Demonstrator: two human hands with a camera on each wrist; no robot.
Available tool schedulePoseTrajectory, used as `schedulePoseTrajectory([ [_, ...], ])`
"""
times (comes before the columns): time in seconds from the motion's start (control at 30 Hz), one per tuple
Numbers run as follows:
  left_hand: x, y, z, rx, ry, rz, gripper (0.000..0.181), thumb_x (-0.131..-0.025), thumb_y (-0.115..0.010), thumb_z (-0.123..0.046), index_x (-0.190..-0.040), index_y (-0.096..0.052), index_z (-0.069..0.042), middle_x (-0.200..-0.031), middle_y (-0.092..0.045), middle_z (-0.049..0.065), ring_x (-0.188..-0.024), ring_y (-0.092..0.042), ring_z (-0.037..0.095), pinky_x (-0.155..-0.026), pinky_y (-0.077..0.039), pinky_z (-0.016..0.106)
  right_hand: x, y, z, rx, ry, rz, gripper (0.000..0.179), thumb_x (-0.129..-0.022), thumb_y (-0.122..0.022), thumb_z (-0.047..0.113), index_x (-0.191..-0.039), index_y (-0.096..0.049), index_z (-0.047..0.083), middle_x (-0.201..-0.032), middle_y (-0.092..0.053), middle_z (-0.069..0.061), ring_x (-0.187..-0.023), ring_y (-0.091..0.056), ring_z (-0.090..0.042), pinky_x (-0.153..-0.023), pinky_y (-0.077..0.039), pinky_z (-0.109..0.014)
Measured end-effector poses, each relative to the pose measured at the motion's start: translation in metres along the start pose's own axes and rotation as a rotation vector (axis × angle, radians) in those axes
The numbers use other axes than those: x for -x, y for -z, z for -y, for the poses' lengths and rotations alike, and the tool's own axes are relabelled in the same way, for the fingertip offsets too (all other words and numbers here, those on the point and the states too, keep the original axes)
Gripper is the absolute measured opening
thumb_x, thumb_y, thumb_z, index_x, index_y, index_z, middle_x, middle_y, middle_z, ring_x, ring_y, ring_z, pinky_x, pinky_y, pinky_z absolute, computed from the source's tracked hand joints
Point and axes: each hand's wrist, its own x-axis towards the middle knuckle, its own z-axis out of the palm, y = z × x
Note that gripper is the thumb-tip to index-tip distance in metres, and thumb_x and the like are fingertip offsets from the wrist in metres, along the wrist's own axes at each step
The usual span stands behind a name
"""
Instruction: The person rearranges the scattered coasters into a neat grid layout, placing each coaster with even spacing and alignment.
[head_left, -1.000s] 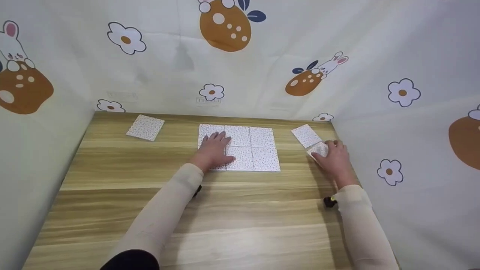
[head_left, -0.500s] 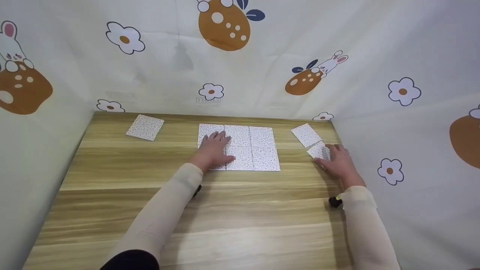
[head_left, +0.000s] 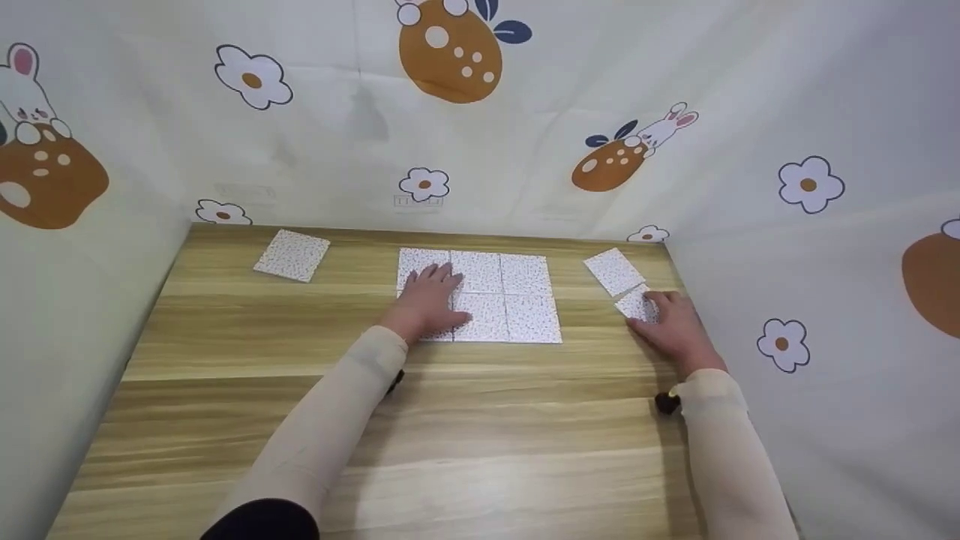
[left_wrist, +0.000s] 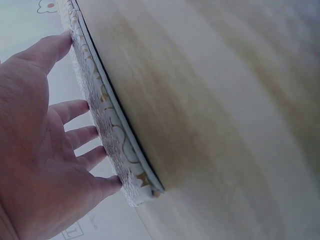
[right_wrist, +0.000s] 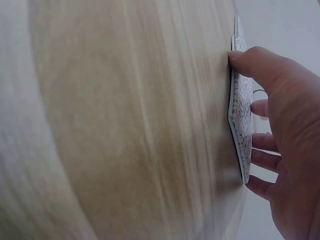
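Note:
Several white speckled square tiles (head_left: 477, 273) lie edge to edge in a block of two rows. My left hand (head_left: 429, 301) rests on the left end of this block, fingers spread and straight; in the left wrist view its fingertips touch the speckled surface. At the right, another speckled tile (head_left: 637, 304) lies flat on the table, and my right hand (head_left: 675, 326) holds it by its edges between thumb and fingers. In the right wrist view the thumb (right_wrist: 247, 60) is on one edge of it and the fingers reach its far side. A further tile (head_left: 613, 271) lies just behind it, corners nearly touching.
A lone speckled tile (head_left: 292, 256) lies turned at the back left of the wooden table (head_left: 480, 435). Pale cloth walls (head_left: 322, 150) printed with flowers and rabbits close in the back and both sides. The right wall stands near my right hand.
My right hand has shifted slightly to the right and towards me, uncovering more of the tile at its fingers. The left hand and the tiles have stayed in place.

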Motion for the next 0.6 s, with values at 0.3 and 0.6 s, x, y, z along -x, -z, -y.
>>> schedulePoseTrajectory([
  [0.3,-0.0021,-0.0001,0.0003,0.010,0.002,0.002,0.090,-0.102,-0.069,-0.057,-0.172,-0.038,-0.010,-0.181,-0.024,0.020,-0.166,-0.020,0.046,-0.133,-0.013,0.070,0.0001,0.0012,0.0002,-0.001,-0.012,0.009,0.077,-0.096,-0.082,0.047,-0.151,-0.059,-0.001,-0.145,-0.050,-0.034,-0.133,-0.050,-0.051,-0.115,-0.042,-0.070],
  [0.6,-0.0014,0.0005,-0.0002,0.005,-0.001,0.000,0.090,-0.101,-0.069,-0.057,-0.172,-0.039,-0.010,-0.181,-0.025,0.020,-0.166,-0.021,0.046,-0.133,-0.015,0.070,0.0027,-0.0009,-0.0004,0.011,0.025,-0.006,0.075,-0.091,-0.086,0.041,-0.148,-0.060,0.001,-0.142,-0.052,-0.032,-0.130,-0.051,-0.050,-0.112,-0.045,-0.068],
])
